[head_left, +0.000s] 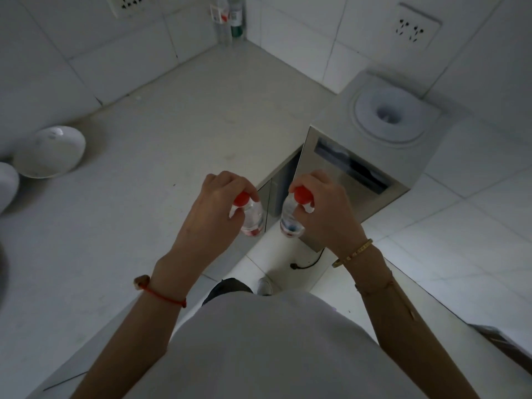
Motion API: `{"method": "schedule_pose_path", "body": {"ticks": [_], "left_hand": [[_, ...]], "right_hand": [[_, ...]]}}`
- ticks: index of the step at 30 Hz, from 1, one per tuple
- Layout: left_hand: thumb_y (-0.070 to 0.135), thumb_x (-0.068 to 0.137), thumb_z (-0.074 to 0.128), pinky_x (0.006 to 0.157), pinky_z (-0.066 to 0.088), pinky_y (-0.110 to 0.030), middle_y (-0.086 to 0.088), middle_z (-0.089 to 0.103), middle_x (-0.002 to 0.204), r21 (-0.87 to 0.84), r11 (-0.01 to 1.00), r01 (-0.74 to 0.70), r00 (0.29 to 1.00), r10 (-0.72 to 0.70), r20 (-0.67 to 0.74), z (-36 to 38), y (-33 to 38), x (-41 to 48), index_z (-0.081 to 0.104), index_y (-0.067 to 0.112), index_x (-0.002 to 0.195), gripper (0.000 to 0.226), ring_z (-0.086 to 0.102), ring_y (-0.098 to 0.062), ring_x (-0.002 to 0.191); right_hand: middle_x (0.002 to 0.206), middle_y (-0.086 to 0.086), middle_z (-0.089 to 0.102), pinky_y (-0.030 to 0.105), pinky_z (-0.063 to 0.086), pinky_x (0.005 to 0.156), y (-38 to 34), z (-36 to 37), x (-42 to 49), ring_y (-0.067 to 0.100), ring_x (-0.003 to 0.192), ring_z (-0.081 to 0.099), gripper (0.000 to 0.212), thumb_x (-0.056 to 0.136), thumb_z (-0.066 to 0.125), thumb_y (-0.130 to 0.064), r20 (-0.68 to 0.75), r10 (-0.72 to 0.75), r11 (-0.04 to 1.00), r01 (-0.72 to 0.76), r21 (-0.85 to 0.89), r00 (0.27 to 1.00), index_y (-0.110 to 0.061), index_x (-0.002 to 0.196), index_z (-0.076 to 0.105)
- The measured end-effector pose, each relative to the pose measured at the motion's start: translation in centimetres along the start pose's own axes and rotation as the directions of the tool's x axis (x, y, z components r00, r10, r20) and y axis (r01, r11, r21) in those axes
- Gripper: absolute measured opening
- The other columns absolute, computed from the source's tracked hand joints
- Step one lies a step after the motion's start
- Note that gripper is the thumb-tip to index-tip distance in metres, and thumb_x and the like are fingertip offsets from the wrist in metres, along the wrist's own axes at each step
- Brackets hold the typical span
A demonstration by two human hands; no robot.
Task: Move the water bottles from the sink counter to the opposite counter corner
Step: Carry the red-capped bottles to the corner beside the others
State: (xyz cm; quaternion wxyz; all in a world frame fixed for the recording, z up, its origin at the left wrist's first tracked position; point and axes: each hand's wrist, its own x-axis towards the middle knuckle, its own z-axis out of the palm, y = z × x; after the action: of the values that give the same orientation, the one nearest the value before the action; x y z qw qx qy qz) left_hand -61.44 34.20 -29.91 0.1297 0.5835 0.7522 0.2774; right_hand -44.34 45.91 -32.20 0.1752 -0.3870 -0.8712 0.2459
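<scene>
My left hand (214, 203) grips a clear water bottle (252, 218) by its red-capped neck. My right hand (325, 205) holds a second clear, red-capped bottle (290, 217) the same way. Both bottles hang upright, side by side, near the right edge of the white counter (149, 145). Two more bottles stand in the far corner of the counter, one with a red label (221, 18) and one with a green label (236, 20), against the tiled walls.
A white bowl (50, 151) lies on the counter at the left, with another white object (7, 182) at the frame edge. A water dispenser (374, 139) without a jug stands on the floor right of the counter. Wall sockets (414, 27) sit above.
</scene>
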Motion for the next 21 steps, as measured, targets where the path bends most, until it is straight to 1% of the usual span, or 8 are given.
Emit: {"method": "schedule_pose_path", "body": {"ticks": [4, 6, 8, 10, 15, 18, 19, 21], "left_hand": [[-0.008, 0.077, 0.062, 0.079, 0.034, -0.012, 0.002, 0.060, 0.109, 0.021, 0.999, 0.042, 0.999, -0.042, -0.010, 0.4, -0.1, 2.1, 0.063, 0.021, 0.097, 0.036, 0.047, -0.014, 0.101], [-0.008, 0.077, 0.062, 0.082, 0.039, -0.017, 0.003, 0.059, 0.109, 0.015, 0.998, 0.056, 0.998, -0.056, -0.013, 0.5, -0.4, 3.1, 0.063, 0.022, 0.097, 0.036, 0.047, -0.015, 0.102], [-0.008, 0.077, 0.062, 0.084, 0.041, -0.022, 0.002, 0.059, 0.109, 0.017, 0.998, 0.062, 0.998, -0.062, -0.011, 0.4, -0.7, 4.0, 0.063, 0.021, 0.097, 0.035, 0.048, -0.017, 0.104], [-0.007, 0.078, 0.062, 0.084, 0.041, -0.023, 0.001, 0.060, 0.108, 0.025, 0.998, 0.064, 0.998, -0.064, -0.013, 0.2, -1.1, 5.2, 0.063, 0.020, 0.097, 0.034, 0.049, -0.019, 0.103], [-0.009, 0.078, 0.062, 0.080, 0.039, -0.019, 0.002, 0.060, 0.107, 0.023, 0.998, 0.057, 0.998, -0.057, -0.026, -0.5, -2.6, 8.2, 0.063, 0.021, 0.097, 0.035, 0.049, -0.017, 0.099], [-0.008, 0.079, 0.062, 0.080, 0.040, -0.018, 0.002, 0.060, 0.107, 0.025, 0.998, 0.060, 0.998, -0.059, -0.021, -1.2, -4.1, 10.4, 0.063, 0.021, 0.097, 0.034, 0.049, -0.015, 0.100], [-0.008, 0.079, 0.062, 0.081, 0.041, -0.019, 0.003, 0.060, 0.108, 0.022, 0.998, 0.064, 0.998, -0.064, -0.019, -1.5, -4.7, 11.2, 0.063, 0.022, 0.097, 0.034, 0.049, -0.015, 0.100], [-0.006, 0.079, 0.062, 0.082, 0.044, -0.022, 0.004, 0.059, 0.108, 0.019, 0.997, 0.070, 0.997, -0.070, -0.020, -2.0, -5.8, 12.8, 0.062, 0.023, 0.097, 0.035, 0.049, -0.015, 0.100]], "right_hand": [[0.108, 0.006, 0.058, 0.002, 0.029, 0.078, 1.3, -0.3, 2.6, 0.009, 0.091, 0.049, 0.028, 0.076, 0.071, -0.011, 0.036, 0.009, 1.000, -0.010, 0.029, 0.999, -0.012, 0.102, 0.060], [0.108, 0.006, 0.057, 0.004, 0.032, 0.079, 1.5, -0.5, 3.8, 0.008, 0.091, 0.049, 0.028, 0.075, 0.070, -0.009, 0.041, -0.013, 0.999, 0.010, 0.052, 0.999, -0.011, 0.101, 0.060], [0.109, 0.005, 0.057, 0.012, 0.038, 0.084, 1.5, -0.6, 5.0, 0.007, 0.092, 0.048, 0.028, 0.075, 0.070, -0.009, 0.043, -0.031, 0.998, 0.028, 0.063, 0.999, -0.011, 0.101, 0.060], [0.110, 0.005, 0.057, 0.019, 0.040, 0.087, 1.5, -0.6, 6.3, 0.007, 0.094, 0.048, 0.028, 0.075, 0.070, -0.009, 0.052, -0.040, 0.996, 0.036, 0.079, 0.998, -0.011, 0.101, 0.059], [0.109, 0.006, 0.058, 0.016, 0.041, 0.088, 1.6, 0.2, 10.4, 0.008, 0.094, 0.051, 0.026, 0.077, 0.069, -0.010, 0.036, -0.064, 0.995, 0.060, 0.083, 0.997, -0.012, 0.101, 0.059], [0.109, 0.006, 0.059, 0.007, 0.037, 0.086, 1.3, 1.0, 13.3, 0.006, 0.093, 0.049, 0.025, 0.078, 0.070, -0.012, 0.018, -0.060, 0.996, 0.059, 0.059, 0.998, -0.012, 0.101, 0.059], [0.109, 0.006, 0.059, 0.008, 0.038, 0.087, 1.1, 1.3, 14.3, 0.007, 0.094, 0.049, 0.026, 0.078, 0.071, -0.012, 0.015, -0.058, 0.997, 0.057, 0.058, 0.998, -0.013, 0.101, 0.059], [0.110, 0.006, 0.059, 0.016, 0.045, 0.091, 0.8, 1.8, 16.2, 0.009, 0.096, 0.050, 0.028, 0.077, 0.072, -0.012, 0.018, -0.057, 0.996, 0.056, 0.062, 0.998, -0.013, 0.103, 0.059]]}}
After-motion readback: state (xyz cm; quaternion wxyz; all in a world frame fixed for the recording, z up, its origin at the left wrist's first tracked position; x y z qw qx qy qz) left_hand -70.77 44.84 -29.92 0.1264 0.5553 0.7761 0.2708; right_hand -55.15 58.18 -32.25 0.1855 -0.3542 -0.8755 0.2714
